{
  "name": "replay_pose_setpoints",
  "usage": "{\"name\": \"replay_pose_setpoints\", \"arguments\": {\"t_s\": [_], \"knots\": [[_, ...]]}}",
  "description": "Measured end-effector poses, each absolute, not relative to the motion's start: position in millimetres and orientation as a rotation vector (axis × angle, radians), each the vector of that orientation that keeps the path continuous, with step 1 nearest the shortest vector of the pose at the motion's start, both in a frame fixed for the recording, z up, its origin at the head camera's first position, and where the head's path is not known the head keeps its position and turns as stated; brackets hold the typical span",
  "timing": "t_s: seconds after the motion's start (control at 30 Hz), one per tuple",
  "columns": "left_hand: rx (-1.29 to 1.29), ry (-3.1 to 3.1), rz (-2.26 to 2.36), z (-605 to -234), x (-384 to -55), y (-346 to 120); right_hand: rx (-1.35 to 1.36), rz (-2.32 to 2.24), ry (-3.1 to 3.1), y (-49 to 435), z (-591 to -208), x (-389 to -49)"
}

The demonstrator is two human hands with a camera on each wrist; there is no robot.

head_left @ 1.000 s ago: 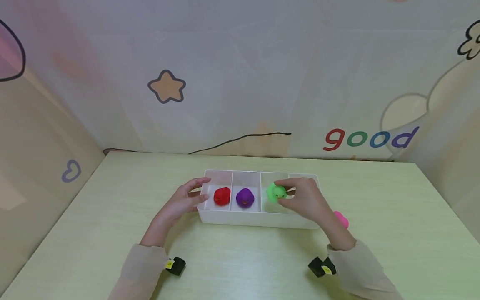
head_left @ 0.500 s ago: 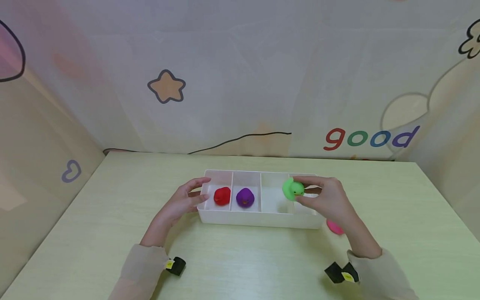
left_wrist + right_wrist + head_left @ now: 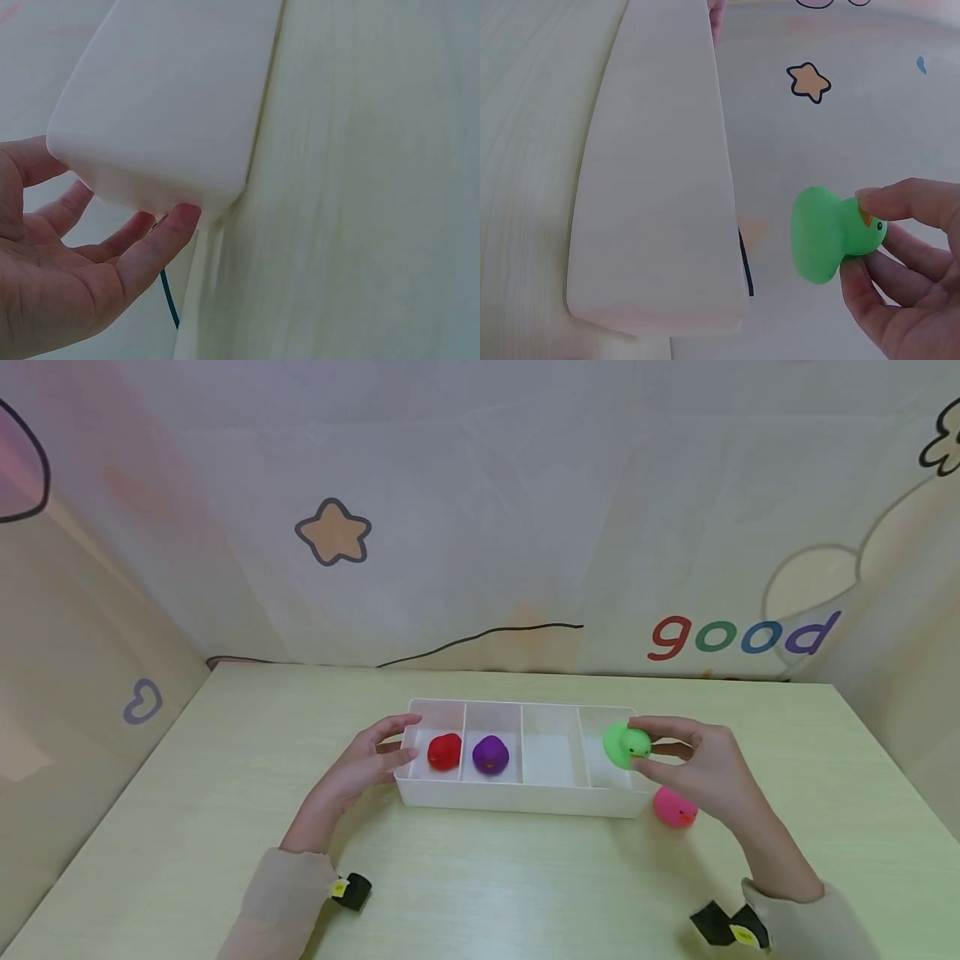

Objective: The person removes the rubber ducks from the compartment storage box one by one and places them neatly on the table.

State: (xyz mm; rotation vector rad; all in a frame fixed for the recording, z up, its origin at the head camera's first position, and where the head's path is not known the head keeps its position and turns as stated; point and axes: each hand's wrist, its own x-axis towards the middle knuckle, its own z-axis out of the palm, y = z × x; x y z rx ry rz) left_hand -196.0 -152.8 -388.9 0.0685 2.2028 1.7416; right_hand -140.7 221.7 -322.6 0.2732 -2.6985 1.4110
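Between thumb and fingers, my right hand [image 3: 708,768] pinches a green rubber duck [image 3: 621,745] by its head. In the head view the duck overlaps the rightmost compartment of a long white divided box [image 3: 517,797]; the right wrist view shows the duck [image 3: 817,236] beyond the box's rim. With thumb and fingertips spread round the box's left end, my left hand [image 3: 367,760] holds it. A red rubber duck [image 3: 444,752] sits in the leftmost compartment, and a purple rubber duck [image 3: 491,755] lies in the one beside it.
On the table [image 3: 495,885] by the box's right front corner stands a pink rubber duck [image 3: 675,808], partly behind my right hand. A printed cloth backdrop [image 3: 480,527] rises behind the table and along both sides.
My right hand has lifted the green duck out of the third compartment and carried it rightward over the rightmost one. The pink duck shows more fully. My left hand and the box stay put.
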Motion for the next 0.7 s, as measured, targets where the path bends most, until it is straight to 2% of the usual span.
{"name": "replay_pose_setpoints", "arguments": {"t_s": [0.37,0.47,0.5,0.7], "knots": [[0.06,2.203,1.743,-389,-196,-152,0.173,1.372,-2.686,258,-322,-130],[0.056,2.204,1.737,-389,-197,-153,0.148,1.382,-2.674,276,-335,-135],[0.054,2.204,1.735,-389,-197,-153,0.14,1.37,-2.665,290,-352,-142],[0.061,2.2,1.738,-390,-197,-153,0.107,1.369,-2.677,297,-346,-132]]}}
